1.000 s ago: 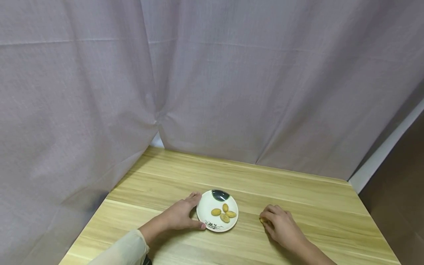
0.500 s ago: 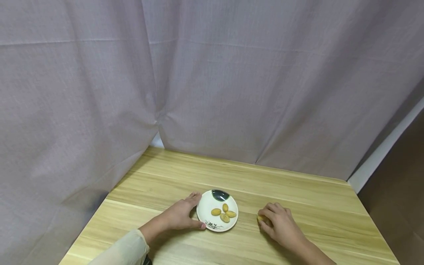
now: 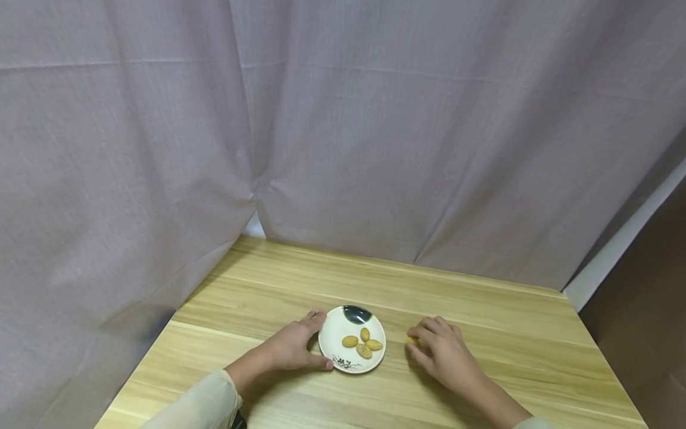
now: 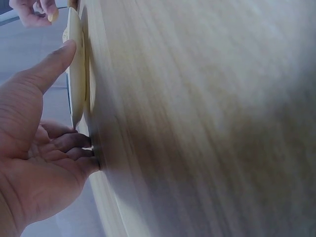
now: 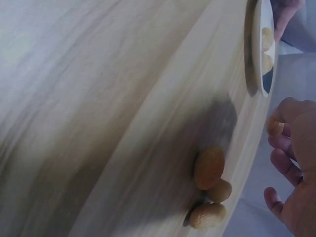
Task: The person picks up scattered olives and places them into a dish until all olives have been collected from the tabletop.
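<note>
- In the head view, the right grip (image 3: pixel 443 356) covers most of its yellow piece (image 5: pixel 274 126).
- The three loose pieces (image 5: pixel 218 190) are hidden there too.
- The plate (image 5: pixel 256 52) runs off the right-wrist view's top edge.
- Its dark print (image 3: pixel 345 363) is too small to read.
- The left sleeve (image 3: pixel 200 402) is cut off below.
- The tabletop (image 4: pixel 197 123) blurs beside the left wrist.

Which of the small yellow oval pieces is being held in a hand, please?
The piece pinched in the right hand; of the others in view, four lie on the plate and three on the table.
</note>
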The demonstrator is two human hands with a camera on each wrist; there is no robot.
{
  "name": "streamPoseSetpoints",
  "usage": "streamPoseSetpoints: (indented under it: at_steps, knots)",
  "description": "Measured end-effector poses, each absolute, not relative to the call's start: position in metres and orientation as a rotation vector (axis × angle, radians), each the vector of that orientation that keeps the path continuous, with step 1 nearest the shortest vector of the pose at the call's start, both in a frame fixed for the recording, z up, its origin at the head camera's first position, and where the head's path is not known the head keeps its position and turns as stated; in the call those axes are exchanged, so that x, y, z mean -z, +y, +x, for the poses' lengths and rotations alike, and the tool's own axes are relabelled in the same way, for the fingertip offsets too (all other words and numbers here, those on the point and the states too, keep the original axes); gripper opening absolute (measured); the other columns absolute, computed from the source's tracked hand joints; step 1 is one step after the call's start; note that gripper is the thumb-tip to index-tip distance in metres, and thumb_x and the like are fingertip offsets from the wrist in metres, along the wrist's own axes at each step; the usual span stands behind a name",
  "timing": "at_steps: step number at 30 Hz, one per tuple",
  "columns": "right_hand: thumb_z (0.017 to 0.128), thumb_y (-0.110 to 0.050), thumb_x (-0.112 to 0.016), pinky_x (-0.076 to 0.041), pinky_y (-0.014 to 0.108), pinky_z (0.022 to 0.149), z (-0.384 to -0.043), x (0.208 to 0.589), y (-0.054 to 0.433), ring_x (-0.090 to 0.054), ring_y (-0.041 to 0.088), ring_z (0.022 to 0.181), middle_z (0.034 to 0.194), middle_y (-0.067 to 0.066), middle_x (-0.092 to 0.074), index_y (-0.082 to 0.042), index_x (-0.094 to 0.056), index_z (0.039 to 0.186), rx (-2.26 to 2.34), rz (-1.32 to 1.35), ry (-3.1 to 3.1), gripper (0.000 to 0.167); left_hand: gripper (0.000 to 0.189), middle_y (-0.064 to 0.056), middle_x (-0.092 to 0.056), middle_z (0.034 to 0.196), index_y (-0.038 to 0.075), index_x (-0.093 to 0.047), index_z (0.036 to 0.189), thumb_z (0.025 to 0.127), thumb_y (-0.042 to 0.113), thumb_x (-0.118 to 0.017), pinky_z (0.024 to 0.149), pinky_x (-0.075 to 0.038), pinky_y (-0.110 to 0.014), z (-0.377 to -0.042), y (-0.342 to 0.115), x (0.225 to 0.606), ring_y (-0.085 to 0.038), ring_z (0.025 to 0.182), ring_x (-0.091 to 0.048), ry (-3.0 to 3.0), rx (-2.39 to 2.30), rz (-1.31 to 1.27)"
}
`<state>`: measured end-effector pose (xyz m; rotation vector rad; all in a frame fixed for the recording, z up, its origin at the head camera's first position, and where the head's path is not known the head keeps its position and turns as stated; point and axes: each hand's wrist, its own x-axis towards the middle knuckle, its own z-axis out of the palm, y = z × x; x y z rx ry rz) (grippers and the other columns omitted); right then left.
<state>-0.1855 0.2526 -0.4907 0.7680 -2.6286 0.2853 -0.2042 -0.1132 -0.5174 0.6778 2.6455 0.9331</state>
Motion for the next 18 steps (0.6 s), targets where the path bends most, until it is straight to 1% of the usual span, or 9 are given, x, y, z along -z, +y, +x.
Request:
streamPoseSetpoints:
  at_steps: [5, 8, 18]
  knots:
    - [0.089, -0.021, -0.094, -0.059, 0.053, 0.084, -0.188, 0.486, 0.243, -0.064, 0.014, 0.098, 0.107, -0.005, -0.076, -0.014, -0.084, 0.110, -0.312, 0.771, -2.634, 0.024, 0.120, -0.026, -0.029, 0.180, -0.006, -0.032, 0.170, 0.086, 0.055, -0.092, 0.138, -0.026, -0.062, -0.203, -0.113, 0.514, -0.043, 0.171, -0.025, 2.647, -0.949, 0.687]
    - [0.090, -0.020, -0.093, -0.060, 0.054, 0.086, -0.189, 0.485, 0.238, -0.064, 0.014, 0.098, 0.107, -0.004, -0.077, -0.014, -0.084, 0.111, -0.325, 0.780, -2.639, 0.024, 0.120, -0.026, -0.029, 0.180, -0.006, -0.032, 0.170, 0.086, 0.055, -0.092, 0.138, -0.026, -0.062, -0.203, -0.113, 0.514, -0.043, 0.171, -0.025, 2.650, -0.948, 0.686]
    - [0.088, -0.019, -0.095, -0.057, 0.045, 0.084, -0.193, 0.482, 0.223, -0.063, 0.012, 0.098, 0.107, -0.005, -0.078, -0.017, -0.083, 0.110, -0.336, 0.814, -2.609, 0.026, 0.120, -0.025, -0.029, 0.180, -0.005, -0.032, 0.171, 0.086, 0.057, -0.091, 0.138, -0.026, -0.062, -0.203, -0.113, 0.516, -0.042, 0.171, -0.025, 2.651, -0.933, 0.680]
